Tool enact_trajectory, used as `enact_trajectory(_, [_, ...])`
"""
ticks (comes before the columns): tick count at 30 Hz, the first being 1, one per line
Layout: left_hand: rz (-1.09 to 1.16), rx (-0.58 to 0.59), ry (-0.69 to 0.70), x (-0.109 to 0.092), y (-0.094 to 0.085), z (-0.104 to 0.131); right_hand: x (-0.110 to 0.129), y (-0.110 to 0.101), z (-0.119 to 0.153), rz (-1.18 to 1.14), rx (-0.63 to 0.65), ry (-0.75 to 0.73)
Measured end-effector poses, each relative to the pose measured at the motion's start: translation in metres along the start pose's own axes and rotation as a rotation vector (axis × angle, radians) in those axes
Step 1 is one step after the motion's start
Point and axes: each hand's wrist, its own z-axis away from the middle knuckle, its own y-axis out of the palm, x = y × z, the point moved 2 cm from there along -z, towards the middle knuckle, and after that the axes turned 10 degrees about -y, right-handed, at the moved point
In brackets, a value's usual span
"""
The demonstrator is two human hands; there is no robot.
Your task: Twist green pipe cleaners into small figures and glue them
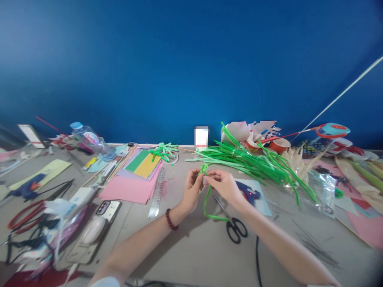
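Both hands meet over the middle of the table around a green pipe cleaner point(206, 205). Its top end is looped into a small knot between the fingertips, and its long tail hangs down and bends right along the tabletop. My left hand point(192, 186), with a dark red bead bracelet on the wrist, pinches the looped part from the left. From the right, my right hand point(223, 184) pinches the same pipe cleaner with thumb and forefinger. Black-handled scissors point(236, 230) lie just below my right hand, near the tail's end.
Behind the hands lies a large bundle of green pipe cleaners point(242, 159). A blue glue gun point(249, 193) rests on pale paper at right. Leftward are a steel ruler point(157, 195), pink paper sheets point(128, 189), a phone point(112, 209) and red-handled pliers point(26, 215). A bottle point(89, 137) leans farther back.
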Motion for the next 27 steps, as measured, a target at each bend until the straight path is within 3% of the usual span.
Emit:
enact_trajectory(4, [-0.075, -0.011, 0.058, -0.002, 0.000, -0.002, 0.001, 0.001, 0.003, -0.048, 0.010, -0.025])
enact_trajectory(7, [-0.115, -0.034, 0.099, -0.004, 0.000, -0.001, 0.003, -0.001, 0.005, 0.101, -0.001, -0.050])
enact_trajectory(10, [-0.116, -0.020, 0.089, -0.005, 0.002, 0.001, 0.011, -0.005, 0.006, 0.288, -0.048, -0.201])
enact_trajectory(14, [-0.023, 0.047, -0.009, -0.008, 0.006, 0.003, 0.023, -0.009, 0.006, 0.447, -0.087, -0.393])
enact_trajectory(23, [0.265, 0.128, -0.298, -0.013, 0.011, 0.006, 0.026, -0.014, 0.001, 0.445, -0.151, -0.480])
enact_trajectory(27, [0.313, 0.173, -0.349, -0.020, 0.014, 0.009, 0.022, -0.016, -0.002, 0.399, -0.153, -0.415])
